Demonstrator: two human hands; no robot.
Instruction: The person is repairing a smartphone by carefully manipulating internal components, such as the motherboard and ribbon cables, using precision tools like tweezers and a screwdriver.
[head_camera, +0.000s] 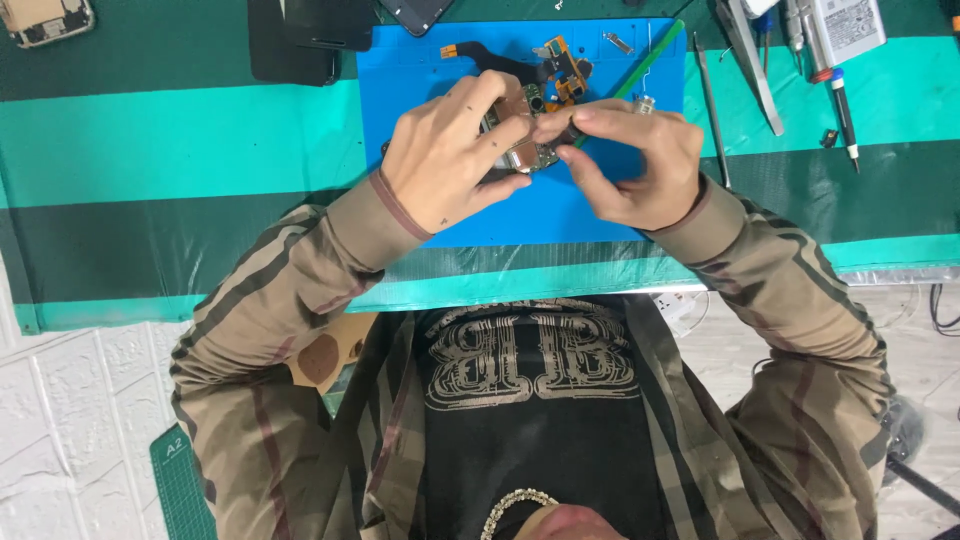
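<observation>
Over a blue work mat (600, 215), both my hands hold a small green phone circuit board (528, 152) with metal shields. My left hand (450, 150) grips its left side, fingers curled around it. My right hand (635, 160) pinches its right edge with thumb and forefinger. Most of the board is hidden by my fingers. Just beyond the hands, a black flex cable with orange connectors (555, 62) lies on the mat. A thin green stick (648, 62) slants across the mat's far right.
A dark phone body (300, 40) and another phone part (415, 12) lie beyond the mat. Tweezers (750, 60), screwdrivers (838, 95) and a white box (848, 28) sit at the far right. An opened phone (45, 20) is at the far left. The table is striped green.
</observation>
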